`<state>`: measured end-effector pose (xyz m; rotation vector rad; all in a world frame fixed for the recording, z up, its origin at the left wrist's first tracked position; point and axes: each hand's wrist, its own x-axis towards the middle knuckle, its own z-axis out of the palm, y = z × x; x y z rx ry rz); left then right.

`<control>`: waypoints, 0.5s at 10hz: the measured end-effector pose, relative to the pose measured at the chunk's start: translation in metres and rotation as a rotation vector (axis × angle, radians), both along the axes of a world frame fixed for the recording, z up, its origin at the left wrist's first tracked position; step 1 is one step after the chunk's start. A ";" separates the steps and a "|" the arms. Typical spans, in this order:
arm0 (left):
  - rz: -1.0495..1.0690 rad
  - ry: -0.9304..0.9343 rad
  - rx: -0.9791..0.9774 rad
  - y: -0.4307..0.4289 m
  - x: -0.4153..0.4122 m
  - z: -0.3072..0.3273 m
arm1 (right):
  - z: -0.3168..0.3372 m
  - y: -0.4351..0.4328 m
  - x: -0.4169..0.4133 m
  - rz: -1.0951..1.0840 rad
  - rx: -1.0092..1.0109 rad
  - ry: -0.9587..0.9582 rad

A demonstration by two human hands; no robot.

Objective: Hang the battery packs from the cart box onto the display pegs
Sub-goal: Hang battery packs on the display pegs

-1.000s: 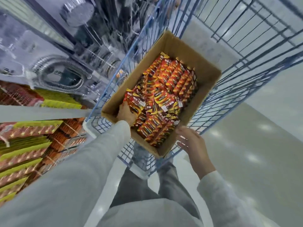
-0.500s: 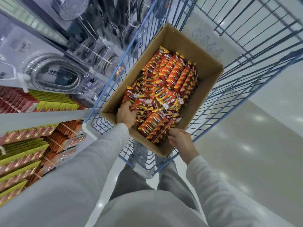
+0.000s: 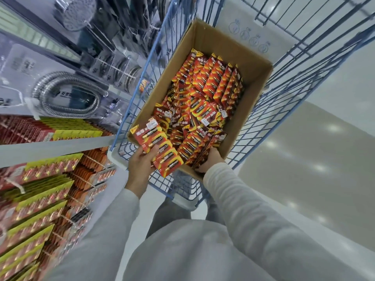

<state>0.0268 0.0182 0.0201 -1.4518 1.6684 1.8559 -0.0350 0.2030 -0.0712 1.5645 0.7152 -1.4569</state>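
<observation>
Barely begun, it seems: the left hand [image 3: 141, 166] grips a fanned stack of battery packs [image 3: 162, 153] above the near corner of the cardboard box [image 3: 254, 82] — the right hand [image 3: 212, 160] sits among packs, its grip hidden — and the box looks nearly full.

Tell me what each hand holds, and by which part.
The left hand grips a fanned stack of battery packs by its near edge, thumb on top. The right hand is at the near corner of the box; its hold cannot be told.

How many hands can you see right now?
2. The left hand holds a fanned bunch of packs over the box's near left corner; the right hand reaches into the box's near end, fingers hidden.
</observation>
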 end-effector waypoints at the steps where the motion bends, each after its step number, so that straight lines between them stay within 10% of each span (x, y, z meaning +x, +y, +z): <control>1: 0.004 -0.058 -0.003 0.000 0.018 0.008 | -0.015 -0.011 0.010 0.827 0.401 0.404; 2: -0.004 -0.085 -0.016 0.003 0.024 0.009 | -0.010 -0.014 0.009 -0.261 0.289 -0.081; 5: 0.002 -0.094 -0.009 0.017 0.015 0.007 | 0.010 -0.014 0.000 -0.447 0.107 -0.053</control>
